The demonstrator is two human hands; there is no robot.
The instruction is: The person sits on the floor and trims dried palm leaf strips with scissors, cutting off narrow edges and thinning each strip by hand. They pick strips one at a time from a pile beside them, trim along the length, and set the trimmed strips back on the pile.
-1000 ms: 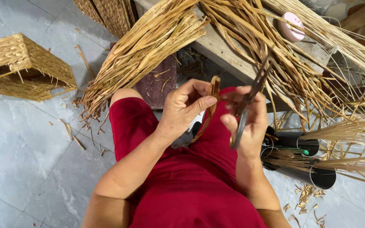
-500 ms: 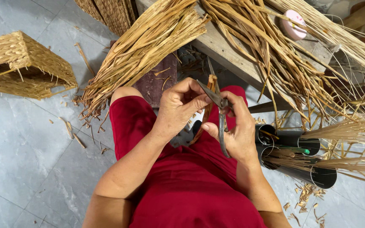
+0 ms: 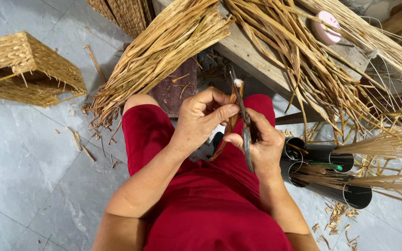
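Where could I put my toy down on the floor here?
The grey tile floor is barest at lower left, between the woven basket and the person's red-clothed leg. It is crowded on the right, around the dark tubes and loose straw, and up top under the straw bundle and wooden bench.

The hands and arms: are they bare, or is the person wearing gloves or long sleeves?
Both are bare. The left hand and the right hand have no gloves, rings, watch or bracelets that show. The forearms are uncovered down to the bottom edge of the picture, with no sleeves in sight. The clothing over the lap is plain red.
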